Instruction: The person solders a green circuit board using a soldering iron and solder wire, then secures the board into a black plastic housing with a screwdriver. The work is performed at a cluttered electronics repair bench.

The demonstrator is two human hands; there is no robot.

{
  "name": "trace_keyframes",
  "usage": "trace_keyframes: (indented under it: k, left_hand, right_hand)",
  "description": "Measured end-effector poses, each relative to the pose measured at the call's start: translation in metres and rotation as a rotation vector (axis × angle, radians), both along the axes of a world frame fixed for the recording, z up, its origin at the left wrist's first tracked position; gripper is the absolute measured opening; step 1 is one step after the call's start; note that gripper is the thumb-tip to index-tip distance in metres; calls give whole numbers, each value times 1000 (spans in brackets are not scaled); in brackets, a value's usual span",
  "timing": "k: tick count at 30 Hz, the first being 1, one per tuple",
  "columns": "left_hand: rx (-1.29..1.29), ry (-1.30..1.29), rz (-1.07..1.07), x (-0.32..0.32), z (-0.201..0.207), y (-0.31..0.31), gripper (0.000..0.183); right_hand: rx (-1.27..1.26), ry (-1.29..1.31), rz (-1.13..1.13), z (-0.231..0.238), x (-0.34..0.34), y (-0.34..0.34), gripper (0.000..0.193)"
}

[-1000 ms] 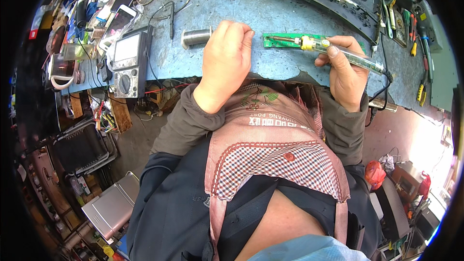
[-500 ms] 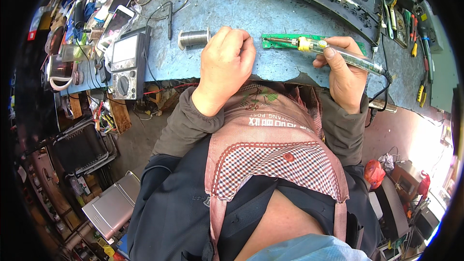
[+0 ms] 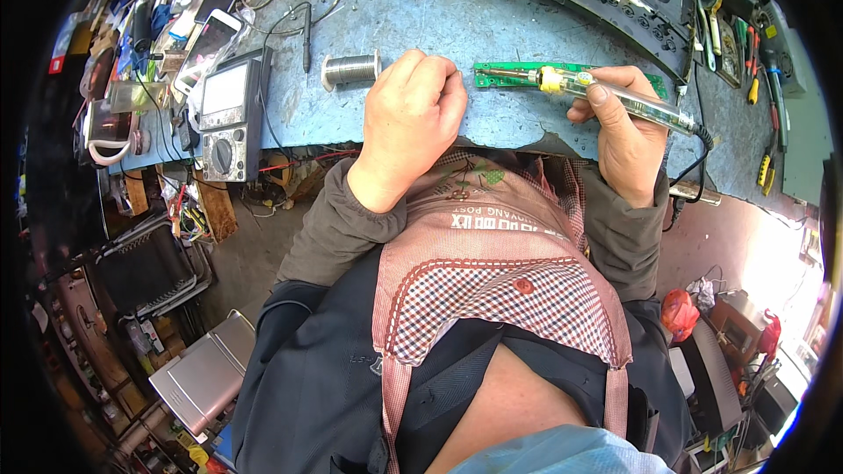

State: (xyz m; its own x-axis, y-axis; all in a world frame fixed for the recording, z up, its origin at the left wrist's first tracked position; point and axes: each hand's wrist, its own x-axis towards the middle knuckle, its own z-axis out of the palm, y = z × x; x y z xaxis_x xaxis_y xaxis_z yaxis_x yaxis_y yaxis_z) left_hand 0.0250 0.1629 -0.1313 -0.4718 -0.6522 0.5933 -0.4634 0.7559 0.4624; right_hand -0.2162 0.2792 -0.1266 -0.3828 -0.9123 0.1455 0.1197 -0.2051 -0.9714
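My right hand (image 3: 630,127) grips a soldering iron (image 3: 645,106) with a clear handle and a yellow collar, its tip pointing left. The iron lies across a long green circuit board (image 3: 509,67) on the blue bench; whether the tip touches the board I cannot tell. My left hand (image 3: 414,118) is closed in a fist at the bench's near edge, just left of the board. What its fingers hold, if anything, is hidden. Right behind that fist, on its left, a spool of grey solder wire (image 3: 349,69) rests on its side.
An analog multimeter (image 3: 230,114) stands at the left, with a black test probe (image 3: 307,38) beyond it. A white phone (image 3: 209,46) lies among clutter. At the far right are a black panel housing (image 3: 571,0) and several hand tools (image 3: 753,61). The iron's cord (image 3: 698,171) hangs over the edge.
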Motion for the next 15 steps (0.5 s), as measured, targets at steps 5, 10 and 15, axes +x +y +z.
trace_keyframes:
  k: [5,10,15]
  left_hand:
    - [1,14,-8,0,0,0,11]
    - [75,91,-1,1,0,1,11]
    - [76,88,-18,1,0,1,12]
  right_hand:
    - [-1,22,8,1,-1,0,26]
    - [-62,-57,-23,0,1,0,26]
    - [-55,-42,-19,1,0,1,24]
